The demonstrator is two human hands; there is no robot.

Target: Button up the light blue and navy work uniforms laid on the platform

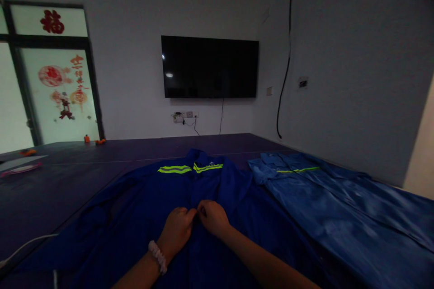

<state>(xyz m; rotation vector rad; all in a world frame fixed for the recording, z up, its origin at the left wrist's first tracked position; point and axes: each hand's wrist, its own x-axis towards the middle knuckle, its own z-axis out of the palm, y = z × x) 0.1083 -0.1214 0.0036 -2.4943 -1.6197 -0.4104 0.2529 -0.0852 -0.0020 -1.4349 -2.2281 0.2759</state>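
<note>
A dark blue work jacket (135, 207) with yellow-green reflective strips across the chest lies spread out in front of me, its collar at the far end. My left hand (178, 226), a pale scrunchie on its wrist, is closed on the jacket's front edge near the middle. Right beside it, my right hand (213, 217) also pinches the front of the jacket, its fingers curled. The fingertips of both hands nearly meet along the front opening. Whatever small part of the cloth sits between the fingers is hidden.
To the right lies a lighter blue garment (325, 203) with a green strip. Purple table surface (118, 151) runs to the far wall. Small orange objects (87, 138) stand at the back left. A white cable (29, 246) is at lower left. A black cable (283, 90) hangs at right.
</note>
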